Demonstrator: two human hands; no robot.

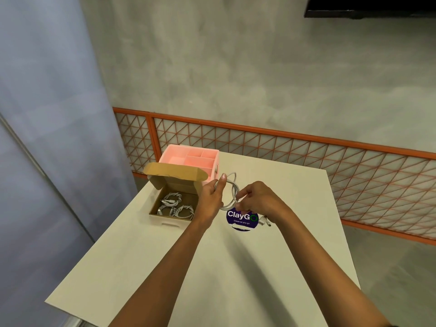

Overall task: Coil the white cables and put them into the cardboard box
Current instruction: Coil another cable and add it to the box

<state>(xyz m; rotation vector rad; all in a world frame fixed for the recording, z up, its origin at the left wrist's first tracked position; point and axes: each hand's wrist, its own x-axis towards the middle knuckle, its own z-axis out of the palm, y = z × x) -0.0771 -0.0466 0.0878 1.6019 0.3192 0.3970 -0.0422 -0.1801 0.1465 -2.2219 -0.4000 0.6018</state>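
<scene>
Head view: white cable loop (232, 188) pinched by right fingers (242, 193), gripped by left fingers (222, 179).

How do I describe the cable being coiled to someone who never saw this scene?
On the white table stands an open cardboard box. Right of the box, the left hand and right hand hold one looped cable. The other coils lie inside the box; only this one is held.

White cable (232, 192), brown cardboard box (173, 185), pink organizer (193, 159), purple sticker (240, 219).
</scene>
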